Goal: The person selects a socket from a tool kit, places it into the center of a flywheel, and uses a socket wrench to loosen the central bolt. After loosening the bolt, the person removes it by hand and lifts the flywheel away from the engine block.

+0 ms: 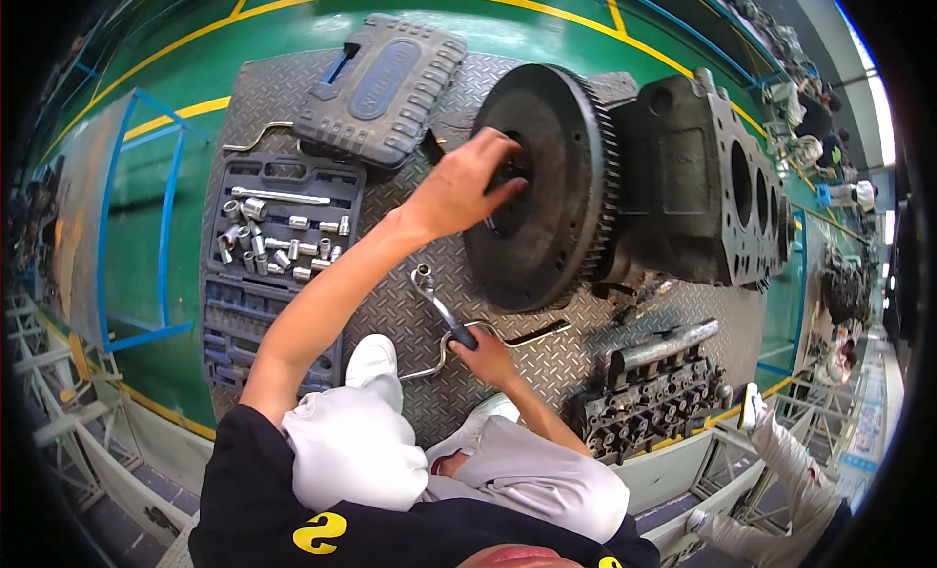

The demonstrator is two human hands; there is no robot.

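Observation:
My left hand [473, 182] reaches to the hub of a large dark toothed flywheel [551, 226]. Its thumb and fingers are apart around the hub's recess, and whatever they touch there is too small to make out. Lower down, my right hand [485, 356] is closed round the black grip of a ratchet wrench [436, 302], whose chrome head points away from me above the metal plate. A bent crank-shaped speed handle [522, 340] lies beneath the right hand. Behind the flywheel, an engine block [683, 182] rests on its side, with cylinder bores facing right.
An open case [340, 178] of loose chrome sockets [256, 209] lies left, below a grey and blue plastic case [386, 90]. A cylinder head [654, 397] sits right of my knees on the diamond-plate surface [410, 192]. Another person's leg [786, 456] shows lower right.

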